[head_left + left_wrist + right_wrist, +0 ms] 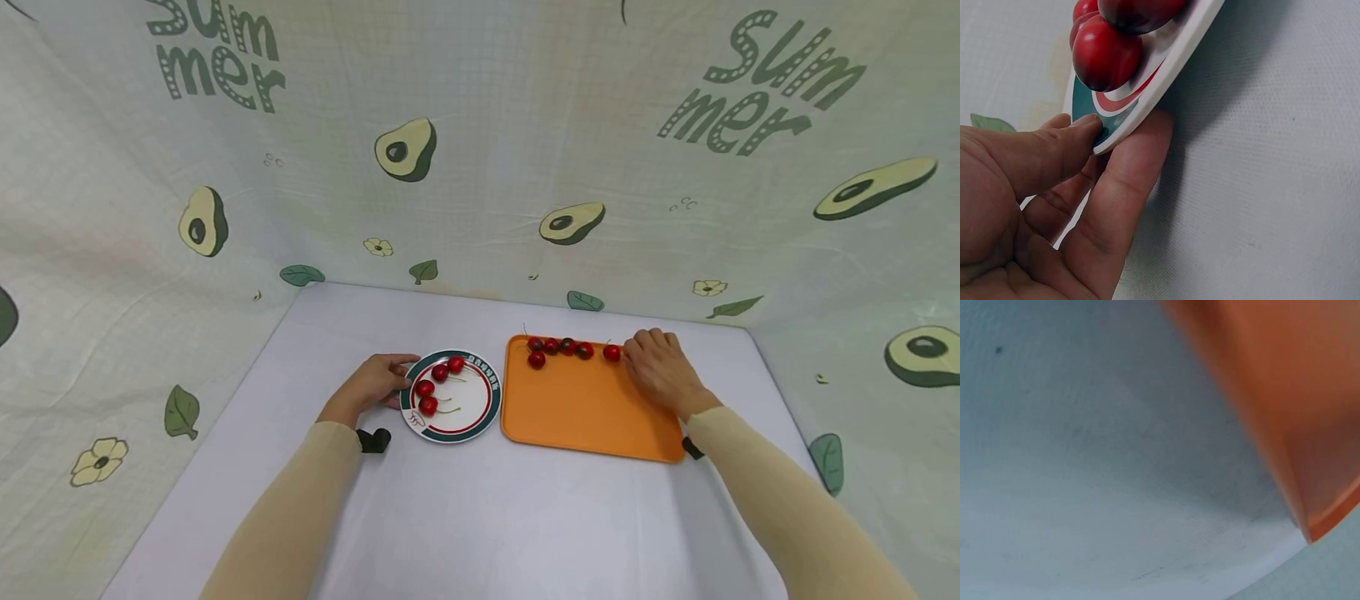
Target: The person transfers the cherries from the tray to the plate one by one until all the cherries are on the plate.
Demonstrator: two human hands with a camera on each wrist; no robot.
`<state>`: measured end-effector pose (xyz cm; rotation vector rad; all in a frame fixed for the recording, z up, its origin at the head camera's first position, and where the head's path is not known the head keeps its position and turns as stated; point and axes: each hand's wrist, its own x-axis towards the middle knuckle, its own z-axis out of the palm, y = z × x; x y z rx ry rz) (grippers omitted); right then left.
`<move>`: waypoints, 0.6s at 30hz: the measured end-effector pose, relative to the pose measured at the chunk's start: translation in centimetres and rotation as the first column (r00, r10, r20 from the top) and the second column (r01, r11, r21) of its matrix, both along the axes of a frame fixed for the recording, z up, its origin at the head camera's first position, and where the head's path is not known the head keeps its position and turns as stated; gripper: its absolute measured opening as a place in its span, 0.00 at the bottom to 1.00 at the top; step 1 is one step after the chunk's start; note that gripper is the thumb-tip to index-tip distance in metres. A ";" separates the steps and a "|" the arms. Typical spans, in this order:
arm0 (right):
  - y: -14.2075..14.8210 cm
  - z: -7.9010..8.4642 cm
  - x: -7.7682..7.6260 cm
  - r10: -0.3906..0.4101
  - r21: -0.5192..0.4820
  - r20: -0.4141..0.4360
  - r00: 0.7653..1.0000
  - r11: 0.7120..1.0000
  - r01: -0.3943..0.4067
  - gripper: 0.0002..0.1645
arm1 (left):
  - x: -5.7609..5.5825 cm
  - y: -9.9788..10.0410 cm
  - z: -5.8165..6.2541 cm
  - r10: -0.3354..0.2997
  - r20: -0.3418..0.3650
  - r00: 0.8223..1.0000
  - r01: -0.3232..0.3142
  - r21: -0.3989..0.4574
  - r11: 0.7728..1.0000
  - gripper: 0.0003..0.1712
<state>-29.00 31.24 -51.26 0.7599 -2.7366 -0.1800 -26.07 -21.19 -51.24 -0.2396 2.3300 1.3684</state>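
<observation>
My left hand [375, 385] pinches the left rim of a round white plate [468, 408] with a green and red border. In the left wrist view its thumb [1088, 128] lies on top of the rim and fingers are underneath. Several red cherries [427, 406], some with stems, lie on the plate's left and back part. My right hand [662, 367] is over the back right part of an orange tray [577, 408], fingers bent down. Just left of it is a cherry [612, 353]. Whether its hidden fingertips hold anything does not show; the right wrist view lacks the hand.
Several more cherries [552, 346], some dark, lie along the tray's back edge toward its left corner. Plate and tray stand side by side on a white tabletop [480, 517]. A cloth printed with avocados [572, 223] hangs behind and at both sides.
</observation>
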 end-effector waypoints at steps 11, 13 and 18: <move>-2.7 0.7 0.2 0.089 0.003 -0.014 0.996 0.996 -0.089 0.13 | 0.0 0.2 0.3 0.003 0.007 1.000 -0.003 -0.009 1.000 0.31; -3.8 0.8 0.2 0.131 0.003 -0.036 0.991 0.991 -0.131 0.13 | 0.1 0.2 0.3 0.002 0.010 1.000 -0.002 -0.014 1.000 0.31; -7.5 1.4 0.6 0.216 -0.015 -0.048 0.975 0.976 -0.217 0.10 | 0.2 0.2 0.3 0.004 0.015 1.000 -0.004 -0.020 1.000 0.31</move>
